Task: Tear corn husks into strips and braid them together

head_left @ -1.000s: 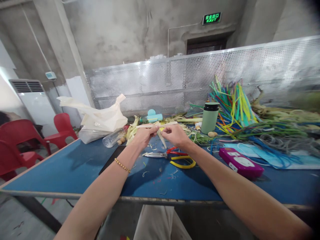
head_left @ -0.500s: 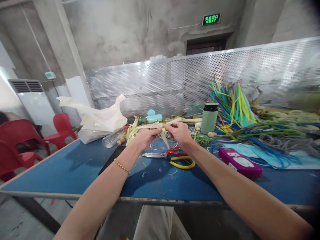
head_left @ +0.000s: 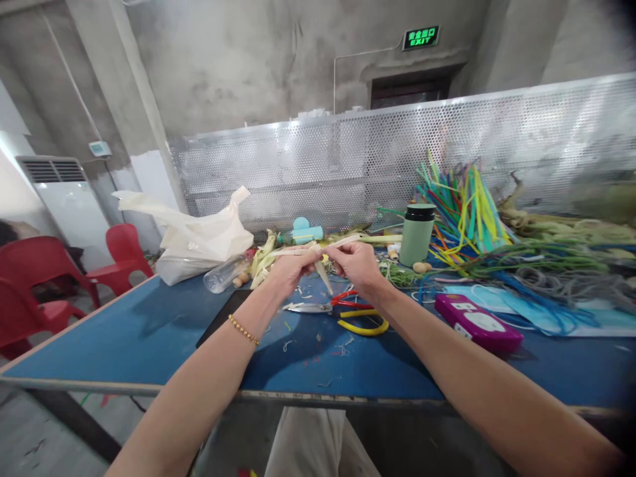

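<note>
Pale strips of corn husk [head_left: 324, 275] are pinched between my two hands above the middle of the blue table [head_left: 149, 338]. My left hand [head_left: 293, 268], a beaded bracelet on its wrist, is closed on the strips from the left. From the right, the bent fingers of my right hand [head_left: 358, 265] grip them close by. One strip end hangs down between the hands, and others stick out sideways. Below them lie scissors [head_left: 311, 308] with red handles and a tool with yellow handles [head_left: 365, 324]; they overlap, and I cannot tell their parts fully apart.
A white plastic bag [head_left: 203, 238] and a clear bottle [head_left: 218, 278] stand left. At right are a green jar [head_left: 417, 238], a purple box [head_left: 477, 322], colourful strips [head_left: 472, 212] and tangled cords [head_left: 541, 285]. A dark flat object [head_left: 223, 318] lies beside my left forearm.
Both hands stay in nearly the same place, still closed on the husk strips. The hanging strip end has shifted slightly left.
</note>
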{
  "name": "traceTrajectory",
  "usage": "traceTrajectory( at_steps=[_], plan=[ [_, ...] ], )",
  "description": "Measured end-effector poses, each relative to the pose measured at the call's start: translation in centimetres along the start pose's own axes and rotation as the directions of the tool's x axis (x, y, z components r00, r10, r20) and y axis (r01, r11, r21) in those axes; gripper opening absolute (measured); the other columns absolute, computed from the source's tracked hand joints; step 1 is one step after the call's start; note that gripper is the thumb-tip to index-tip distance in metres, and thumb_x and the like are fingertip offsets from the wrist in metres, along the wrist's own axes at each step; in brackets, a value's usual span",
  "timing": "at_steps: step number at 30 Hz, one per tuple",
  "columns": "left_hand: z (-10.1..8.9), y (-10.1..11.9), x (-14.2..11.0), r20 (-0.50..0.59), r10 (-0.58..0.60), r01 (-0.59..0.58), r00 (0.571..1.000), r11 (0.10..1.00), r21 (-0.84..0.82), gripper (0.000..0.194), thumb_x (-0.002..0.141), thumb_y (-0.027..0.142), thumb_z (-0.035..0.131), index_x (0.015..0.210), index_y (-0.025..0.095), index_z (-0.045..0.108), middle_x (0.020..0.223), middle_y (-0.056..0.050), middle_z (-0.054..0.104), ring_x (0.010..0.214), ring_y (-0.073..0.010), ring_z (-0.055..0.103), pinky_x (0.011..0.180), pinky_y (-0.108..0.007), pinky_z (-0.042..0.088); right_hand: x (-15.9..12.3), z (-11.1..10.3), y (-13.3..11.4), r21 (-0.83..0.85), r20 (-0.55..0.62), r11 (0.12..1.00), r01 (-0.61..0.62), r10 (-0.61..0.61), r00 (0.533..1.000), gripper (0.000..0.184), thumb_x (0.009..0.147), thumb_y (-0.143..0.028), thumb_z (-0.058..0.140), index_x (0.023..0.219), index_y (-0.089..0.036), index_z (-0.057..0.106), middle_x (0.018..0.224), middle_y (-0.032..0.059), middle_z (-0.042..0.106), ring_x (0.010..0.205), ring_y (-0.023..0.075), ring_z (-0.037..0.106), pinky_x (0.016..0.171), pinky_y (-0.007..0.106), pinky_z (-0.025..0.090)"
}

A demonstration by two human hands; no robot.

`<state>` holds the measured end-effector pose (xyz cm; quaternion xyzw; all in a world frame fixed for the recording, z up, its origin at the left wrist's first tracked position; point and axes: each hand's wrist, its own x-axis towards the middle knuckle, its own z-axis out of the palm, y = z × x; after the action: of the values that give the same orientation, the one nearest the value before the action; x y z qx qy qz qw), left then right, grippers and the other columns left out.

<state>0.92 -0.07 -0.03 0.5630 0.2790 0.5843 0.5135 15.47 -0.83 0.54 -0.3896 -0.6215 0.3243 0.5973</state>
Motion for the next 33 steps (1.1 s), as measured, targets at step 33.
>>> traceTrajectory(
  at_steps=[33],
  plan=[
    [-0.3,0.2,-0.7,0.156,-0.025,-0.030,0.987,0.940,0.341,0.028,0.062,0.037,0.078,0.061,0.012,0.063,0.061,-0.001,0.056,0.058,-0.0098,0.044,0.054,-0.026,0.029,2.4,-2.8,-0.1,-0.352,-0.050,0.846,0.401,-0.445,0.894,0.015,0.079,-0.025,0.059,0.081,-0.015,0.070,0.079,0.0062,0.067,0.069,0.0147,0.059,0.064,0.027,0.045]
  ],
)
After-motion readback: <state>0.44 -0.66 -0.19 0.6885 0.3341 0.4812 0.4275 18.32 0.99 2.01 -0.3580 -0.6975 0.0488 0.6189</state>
